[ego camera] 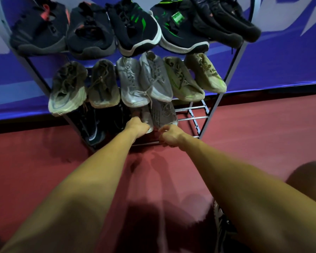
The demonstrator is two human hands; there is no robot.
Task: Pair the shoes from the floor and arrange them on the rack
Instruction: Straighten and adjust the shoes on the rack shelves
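Note:
A metal shoe rack point(199, 117) stands against a blue wall. Its top shelf holds several dark sneakers point(135, 28); the middle shelf holds several beige and grey ones point(130, 83). On the bottom shelf a pair of grey sneakers lies side by side. My left hand point(138, 127) is closed on the heel of the left grey sneaker point(144, 115). My right hand point(169, 135) is closed at the heel of the right grey sneaker point(164, 113). A black sneaker point(92, 127) sits at the bottom shelf's left.
The right part of the bottom shelf shows bare chrome bars point(192, 107). Red floor point(254, 128) spreads in front of the rack. A shoe point(220, 220) lies on the floor by my right forearm, mostly hidden. My knee point(308, 176) shows at the right edge.

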